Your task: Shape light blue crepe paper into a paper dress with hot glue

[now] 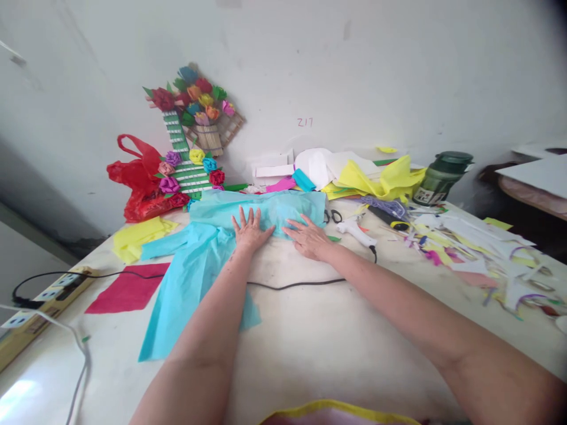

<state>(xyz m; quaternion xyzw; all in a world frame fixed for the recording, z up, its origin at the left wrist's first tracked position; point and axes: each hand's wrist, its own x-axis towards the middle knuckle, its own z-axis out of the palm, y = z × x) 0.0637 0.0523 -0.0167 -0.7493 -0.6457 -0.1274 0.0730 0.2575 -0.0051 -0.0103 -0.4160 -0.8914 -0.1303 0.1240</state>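
Observation:
Light blue crepe paper [212, 206] lies in a strip across the far middle of the table, and a larger crumpled sheet of blue paper [181, 289] spreads toward the near left. My left hand [250, 231] rests flat on the strip with its fingers spread. To its right, my right hand [308, 237] also lies on the blue paper, palm down, fingers extended and apart. Just beyond my right hand are the dark handles of scissors [333, 216], the blades out of sight. A white glue gun [357, 232] lies right of them.
A black cord [296, 284] crosses the table beneath my arms. A power strip [48, 298] lies at the left edge, near a crimson paper square [128, 289]. Paper flowers [201, 100] and a red bag [142, 183] stand behind. Paper scraps [478, 248] and a green bottle [443, 177] are right.

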